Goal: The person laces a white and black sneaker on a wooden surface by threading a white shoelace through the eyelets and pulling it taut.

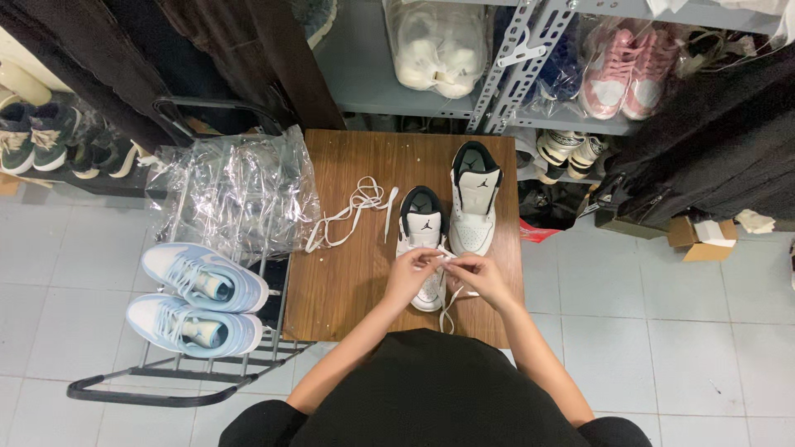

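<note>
Here both hands, left hand (411,271) and right hand (474,271), pinch the lace (448,308) over the near shoe (422,240); a loose grip could let it slip out of an eyelet.

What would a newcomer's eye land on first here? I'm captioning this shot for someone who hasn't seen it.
Both hands, left hand and right hand, meet over a white-and-black sneaker on the wooden table, pinching its white lace. A pale blue pair of sneakers sits on a rack to the left.

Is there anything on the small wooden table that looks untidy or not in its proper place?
One thing: a loose white shoelace lies tangled on the wooden table, left of the two white-and-black sneakers. The far sneaker has no lace, while both hands work a lace on the near sneaker.
</note>
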